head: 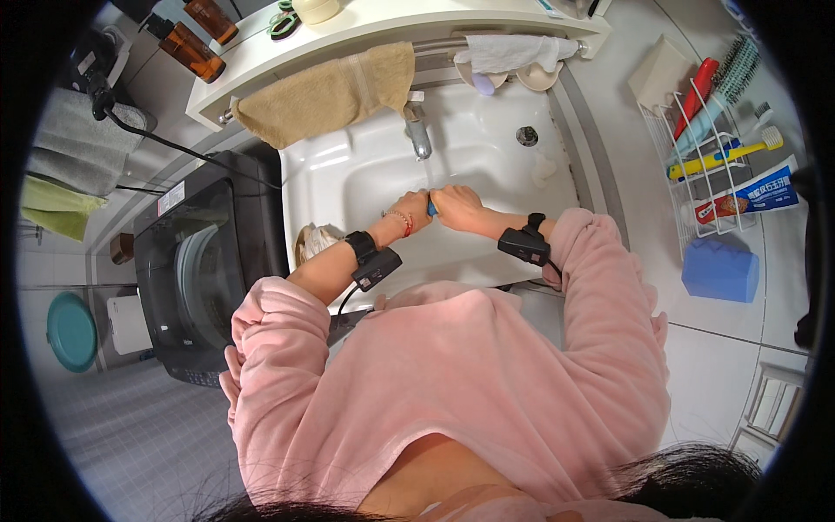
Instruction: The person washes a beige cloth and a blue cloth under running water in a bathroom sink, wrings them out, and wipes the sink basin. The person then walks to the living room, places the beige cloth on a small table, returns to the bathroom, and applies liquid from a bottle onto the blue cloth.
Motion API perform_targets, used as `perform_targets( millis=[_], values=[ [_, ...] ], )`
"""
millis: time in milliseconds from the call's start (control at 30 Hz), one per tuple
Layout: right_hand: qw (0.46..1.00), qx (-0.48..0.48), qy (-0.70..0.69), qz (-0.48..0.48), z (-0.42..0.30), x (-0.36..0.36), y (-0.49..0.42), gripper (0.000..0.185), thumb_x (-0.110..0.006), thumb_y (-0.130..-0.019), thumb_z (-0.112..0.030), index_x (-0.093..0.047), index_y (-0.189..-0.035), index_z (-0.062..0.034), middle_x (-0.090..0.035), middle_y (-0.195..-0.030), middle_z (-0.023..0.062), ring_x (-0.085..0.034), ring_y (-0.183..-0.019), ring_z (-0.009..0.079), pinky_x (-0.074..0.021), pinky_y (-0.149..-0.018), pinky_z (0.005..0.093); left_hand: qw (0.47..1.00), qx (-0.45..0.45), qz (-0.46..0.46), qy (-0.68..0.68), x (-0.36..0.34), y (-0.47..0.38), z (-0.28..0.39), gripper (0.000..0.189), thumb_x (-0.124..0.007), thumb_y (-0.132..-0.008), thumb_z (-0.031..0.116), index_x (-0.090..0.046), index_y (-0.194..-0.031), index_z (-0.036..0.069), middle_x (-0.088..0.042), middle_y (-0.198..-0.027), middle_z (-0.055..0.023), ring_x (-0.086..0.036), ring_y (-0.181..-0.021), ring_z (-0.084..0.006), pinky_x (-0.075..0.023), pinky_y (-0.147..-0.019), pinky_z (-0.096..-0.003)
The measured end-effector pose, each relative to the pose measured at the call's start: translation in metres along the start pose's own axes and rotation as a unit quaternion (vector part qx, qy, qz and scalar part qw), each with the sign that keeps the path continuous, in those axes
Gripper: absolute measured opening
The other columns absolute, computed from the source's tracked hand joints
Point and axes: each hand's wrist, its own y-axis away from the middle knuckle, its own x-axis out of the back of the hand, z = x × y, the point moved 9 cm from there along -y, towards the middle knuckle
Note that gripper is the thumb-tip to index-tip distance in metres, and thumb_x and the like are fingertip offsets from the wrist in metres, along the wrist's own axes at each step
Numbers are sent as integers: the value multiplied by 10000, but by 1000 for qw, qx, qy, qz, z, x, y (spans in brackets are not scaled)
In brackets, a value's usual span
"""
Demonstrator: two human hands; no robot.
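Over a white washbasin (365,169), my left hand (411,210) and my right hand (455,206) are close together, fingers curled around a small blue item (432,207). Only a little of the item shows between them, so its kind cannot be told. Just above the hands is a chrome faucet (419,138), with what looks like a thin stream of water below its spout. A pale crumpled item (318,243) lies at the basin's left edge, beside my left forearm. Each wrist carries a strapped black device.
A tan towel (326,98) and a white cloth (518,53) hang on a rail beneath a white shelf (365,19). A black washing machine (196,261) stands at the left. On the right wall, a wire rack (682,215) holds brushes, a yellow toothbrush (724,156) and a toothpaste tube (750,196).
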Motion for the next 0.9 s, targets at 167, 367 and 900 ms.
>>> perform_targets(
  millis=[167, 367, 900],
  values=[
    [985, -97, -132, -49, 18, -7, -12, 129, -554, -687, -19, -640, -775, 24, -632, -754, 246, -631, -742, 407, -505, -657, 464, 995, -9, 45, -87, 22, -3, 6, 352, -581, -795, 145, -391, -1065, 24, -617, -709, -250, -625, -706, -430, -503, -637, -511],
    [959, -157, -234, -34, 34, -23, -26, 167, -626, -694, -123, -628, -730, 40, -634, -733, 233, -637, -721, 371, -495, -645, 429, 984, -37, 93, -150, 40, -5, 10, 324, -558, -814, 132, -374, -1065, 41, -616, -674, -218, -624, -665, -412, -493, -574, -504],
    [971, -64, -231, -14, 31, -28, -28, 422, -722, -670, -279, -608, -965, 1, -639, -845, 173, -621, -764, 311, -485, -701, 396, 983, -75, 131, -106, 22, 2, -7, 358, -601, -781, 115, -415, -1087, 100, -632, -777, -164, -627, -707, -372, -497, -601, -469]
  ],
)
